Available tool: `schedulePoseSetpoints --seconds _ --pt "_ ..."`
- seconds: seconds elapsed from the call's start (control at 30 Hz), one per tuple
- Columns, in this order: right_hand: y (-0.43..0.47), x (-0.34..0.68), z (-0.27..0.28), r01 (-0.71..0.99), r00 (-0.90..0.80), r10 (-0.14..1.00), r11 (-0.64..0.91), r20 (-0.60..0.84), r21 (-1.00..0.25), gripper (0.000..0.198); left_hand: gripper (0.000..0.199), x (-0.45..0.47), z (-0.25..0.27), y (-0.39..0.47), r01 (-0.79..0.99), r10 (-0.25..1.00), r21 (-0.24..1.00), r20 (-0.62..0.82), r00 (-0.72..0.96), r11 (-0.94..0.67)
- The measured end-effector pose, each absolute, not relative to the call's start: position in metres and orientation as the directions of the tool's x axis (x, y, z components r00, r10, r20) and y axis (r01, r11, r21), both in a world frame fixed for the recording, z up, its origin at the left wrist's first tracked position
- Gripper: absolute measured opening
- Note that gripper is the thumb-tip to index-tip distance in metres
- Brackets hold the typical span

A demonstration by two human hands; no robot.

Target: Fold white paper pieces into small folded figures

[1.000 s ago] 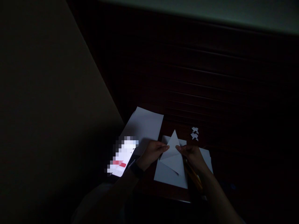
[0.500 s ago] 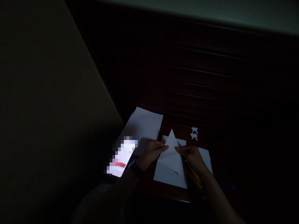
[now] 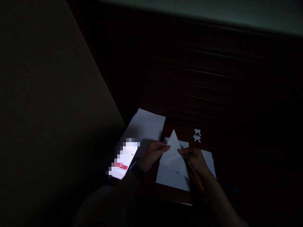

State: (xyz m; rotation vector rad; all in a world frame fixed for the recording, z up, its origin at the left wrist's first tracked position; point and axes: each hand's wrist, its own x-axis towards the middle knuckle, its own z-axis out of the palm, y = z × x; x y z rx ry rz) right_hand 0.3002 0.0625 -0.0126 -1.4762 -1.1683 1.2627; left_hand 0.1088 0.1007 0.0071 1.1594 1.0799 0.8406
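While deep shadow covers most of the scene, a dull brownish-grey flat surface fills the far left. To its right glows a slim phone with a bright white screen, partly blurred into blocks and showing a red shape near its lower end. Just beyond the phone lies a large, plain white paper sheet, set at a slant. A dark band circles the left wrist. The left hand pinches, thumb on top, the left edge of a folded white paper piece with a sharp triangular tip. This piece is between the two hands, tip pointing away from the person, over a smaller flat white paper rectangle on the dark reddish-brown wooden table. Creases run across its lower part. The right hand holds the opposite edge, its thumb also on top and its other fingers mostly hidden. Beyond that hand sit two small, jagged white paper shapes, close together. A long yellow object, too dark to identify, lies beside the right forearm. Farthest right, more white paper shows partly behind that forearm.
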Motion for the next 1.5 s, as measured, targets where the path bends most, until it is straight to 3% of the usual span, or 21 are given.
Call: schedulePoseSetpoints --seconds 0.13,0.7,1.0,1.5 --pt "0.062 0.299 -0.013 0.089 0.042 0.978 -0.209 -0.206 -0.974 0.031 0.027 0.109 0.005 0.099 0.011 0.920 0.974 -0.216 0.328 0.225" --pt "0.059 0.291 -0.001 0.176 0.033 0.963 -0.270 -0.268 -0.947 0.034 0.032 0.106 -0.005 0.104 0.033 0.967 0.980 -0.199 0.161 0.196" --pt "0.056 0.291 0.006 0.254 -0.087 0.958 -0.244 -0.273 -0.936 0.032 0.033 0.104 0.013 0.099 -0.016 0.884 0.947 -0.294 0.364 0.322" --pt "0.054 0.289 -0.006 0.214 -0.185 0.948 -0.218 -0.259 -0.952 0.033 0.033 0.097 0.000 0.105 -0.031 0.927 0.946 -0.308 0.215 0.322"
